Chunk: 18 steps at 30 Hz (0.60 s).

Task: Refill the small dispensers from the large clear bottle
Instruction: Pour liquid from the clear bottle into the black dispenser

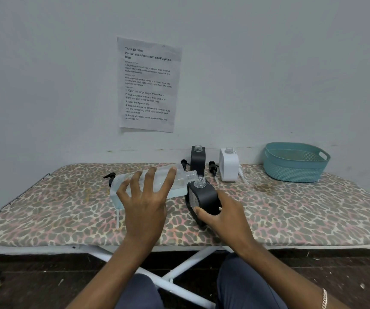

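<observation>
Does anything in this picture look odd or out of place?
The posted instruction sheet tells of portioning mixed nuts into ziplock bags, yet the left hand tips a clear bottle toward a black dispenser. No spill shows.

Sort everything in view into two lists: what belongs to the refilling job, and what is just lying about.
For the job: large clear bottle, in the left hand; near black dispenser, held by the right hand; far black dispenser; white dispenser; loose pump tops.
Lying about: teal basket; printed sheet on the wall.
</observation>
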Tool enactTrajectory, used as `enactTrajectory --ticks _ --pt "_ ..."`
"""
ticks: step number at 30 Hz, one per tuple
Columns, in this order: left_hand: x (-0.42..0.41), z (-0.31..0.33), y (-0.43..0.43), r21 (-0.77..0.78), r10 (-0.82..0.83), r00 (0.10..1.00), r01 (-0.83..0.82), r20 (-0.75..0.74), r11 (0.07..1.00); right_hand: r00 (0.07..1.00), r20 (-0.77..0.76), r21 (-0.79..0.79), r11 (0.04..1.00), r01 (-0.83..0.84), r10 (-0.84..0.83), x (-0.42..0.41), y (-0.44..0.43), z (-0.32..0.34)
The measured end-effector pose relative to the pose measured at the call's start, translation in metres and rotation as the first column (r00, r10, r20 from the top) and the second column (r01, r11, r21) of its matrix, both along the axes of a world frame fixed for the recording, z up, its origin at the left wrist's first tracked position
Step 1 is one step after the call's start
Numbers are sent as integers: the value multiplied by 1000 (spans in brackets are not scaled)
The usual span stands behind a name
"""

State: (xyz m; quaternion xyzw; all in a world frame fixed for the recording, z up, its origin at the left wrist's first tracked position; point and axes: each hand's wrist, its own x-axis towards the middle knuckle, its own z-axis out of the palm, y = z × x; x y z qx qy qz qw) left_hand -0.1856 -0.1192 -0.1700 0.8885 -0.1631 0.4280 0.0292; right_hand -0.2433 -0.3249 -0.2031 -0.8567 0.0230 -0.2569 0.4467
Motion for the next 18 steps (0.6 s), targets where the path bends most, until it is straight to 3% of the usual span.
enactTrajectory --ticks 18 --pt "0 -1 0 -1 0 1000 0 -6 1000 1000 20 -19 1000 -4 4 -3 2 3"
